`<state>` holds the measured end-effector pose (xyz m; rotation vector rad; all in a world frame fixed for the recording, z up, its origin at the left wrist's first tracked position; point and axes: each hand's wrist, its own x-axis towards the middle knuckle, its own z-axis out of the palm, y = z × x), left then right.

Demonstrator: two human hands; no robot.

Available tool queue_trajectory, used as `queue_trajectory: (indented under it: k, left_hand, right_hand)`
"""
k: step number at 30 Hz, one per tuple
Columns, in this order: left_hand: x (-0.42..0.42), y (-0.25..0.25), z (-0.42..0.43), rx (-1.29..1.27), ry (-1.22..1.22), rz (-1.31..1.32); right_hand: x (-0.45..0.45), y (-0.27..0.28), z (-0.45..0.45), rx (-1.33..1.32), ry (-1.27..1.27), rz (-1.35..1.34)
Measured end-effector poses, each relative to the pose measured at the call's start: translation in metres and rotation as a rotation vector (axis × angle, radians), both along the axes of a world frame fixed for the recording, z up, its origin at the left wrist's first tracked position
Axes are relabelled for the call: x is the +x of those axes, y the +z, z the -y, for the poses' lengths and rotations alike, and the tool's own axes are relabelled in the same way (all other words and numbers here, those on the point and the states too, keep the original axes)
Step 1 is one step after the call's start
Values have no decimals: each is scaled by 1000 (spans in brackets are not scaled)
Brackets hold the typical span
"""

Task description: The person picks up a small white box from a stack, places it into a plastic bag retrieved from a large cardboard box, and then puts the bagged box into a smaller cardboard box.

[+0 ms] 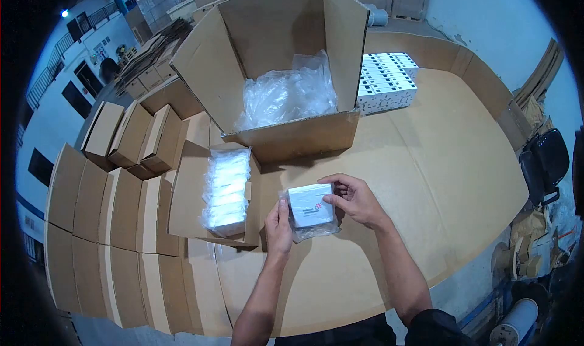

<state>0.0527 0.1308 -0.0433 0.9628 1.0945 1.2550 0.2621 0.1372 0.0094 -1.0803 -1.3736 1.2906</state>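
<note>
A small white box [310, 203] with a red logo and dark print sits in a clear plastic bag [317, 231] in front of me. My left hand [279, 230] grips its left edge, thumb on top. At the upper right corner, my right hand [358, 201] has its thumb on the box's face and its fingers curled behind the edge. Just left of my hands stands an open brown carton [253, 207], holding a row of plastic-wrapped white items [227, 191]. Beyond it, a large open carton [292, 138] contains crumpled clear plastic bags [289, 93].
Brown cartons [121, 276] are stacked along the left side. White patterned boxes [388, 96] stand in rows at the back right of the cardboard-covered table [450, 181]. A raised cardboard edge [480, 72] borders the far right, with a black chair [543, 163] beyond.
</note>
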Motion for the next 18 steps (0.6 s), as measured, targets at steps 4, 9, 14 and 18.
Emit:
queue_trajectory:
  k: [4, 9, 14, 18]
  left_hand:
    - [0, 8, 1, 36, -51, -9]
    - [2, 13, 3, 109, -49, 7]
    - [3, 21, 6, 176, -45, -25]
    - [2, 27, 11, 204, -44, -83]
  right_hand:
    - [3, 0, 0, -19, -18, -22]
    - [6, -8, -2, 46, -42, -17]
    - [6, 4, 1, 74, -73, 17]
    - [4, 5, 3, 104, -30, -145]
